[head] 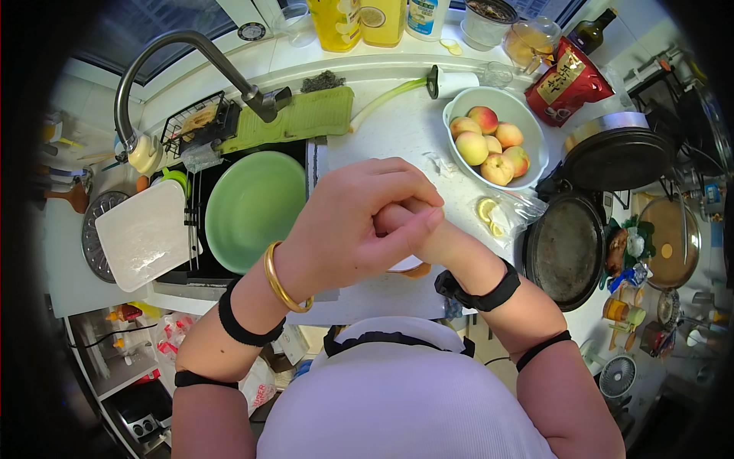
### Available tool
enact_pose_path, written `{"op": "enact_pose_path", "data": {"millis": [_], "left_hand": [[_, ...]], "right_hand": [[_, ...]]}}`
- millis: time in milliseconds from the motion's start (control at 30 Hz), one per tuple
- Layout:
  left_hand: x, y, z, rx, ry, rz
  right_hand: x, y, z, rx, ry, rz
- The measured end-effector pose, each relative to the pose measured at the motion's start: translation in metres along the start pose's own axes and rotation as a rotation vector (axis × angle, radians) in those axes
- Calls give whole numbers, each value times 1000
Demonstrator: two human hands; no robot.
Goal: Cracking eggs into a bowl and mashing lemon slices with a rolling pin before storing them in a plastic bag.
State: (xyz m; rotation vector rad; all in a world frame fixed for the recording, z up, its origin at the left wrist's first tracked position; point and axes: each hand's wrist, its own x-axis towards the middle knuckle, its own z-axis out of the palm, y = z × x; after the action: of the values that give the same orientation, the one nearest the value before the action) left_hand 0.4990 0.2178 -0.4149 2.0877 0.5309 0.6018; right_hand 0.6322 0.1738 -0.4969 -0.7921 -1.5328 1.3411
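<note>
My left hand (pixel 355 224), with a gold bangle (pixel 276 281) at the wrist, is wrapped over my right hand (pixel 431 238) above the counter. Its fingers and thumb close around the right hand, hiding most of that hand's fingers. A black strap device (pixel 484 292) sits on my right wrist. Partly covered below the clasped hands is a white dish (pixel 408 264) with a brown edge. To the right, a pale bowl (pixel 536 166) holds several peaches (pixel 471 148). Left of the hands, a green basin (pixel 252 212) rests in the sink.
A curved faucet (pixel 198 40) arches over the sink, near a white cutting board (pixel 150 235) and a green mat (pixel 298 117). A green onion (pixel 390 103) and lemon pieces (pixel 489 215) lie on the counter. Dark pans (pixel 565 252) and a red pouch (pixel 567 86) stand at right.
</note>
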Motion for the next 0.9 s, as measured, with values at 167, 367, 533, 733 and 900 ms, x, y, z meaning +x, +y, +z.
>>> {"op": "enact_pose_path", "data": {"millis": [167, 367, 533, 733, 900], "left_hand": [[4, -1, -1, 58, 14, 84], [10, -11, 9, -1, 149, 137], [12, -9, 13, 24, 162, 69], [8, -16, 21, 9, 255, 109], [8, -16, 22, -28, 296, 137]], "right_hand": [[1, 7, -2, -46, 21, -66], [4, 4, -5, -74, 45, -96], [4, 1, -4, -103, 66, -127], [-3, 9, 1, -183, 109, -234], [-3, 10, 0, -248, 147, -318]]}}
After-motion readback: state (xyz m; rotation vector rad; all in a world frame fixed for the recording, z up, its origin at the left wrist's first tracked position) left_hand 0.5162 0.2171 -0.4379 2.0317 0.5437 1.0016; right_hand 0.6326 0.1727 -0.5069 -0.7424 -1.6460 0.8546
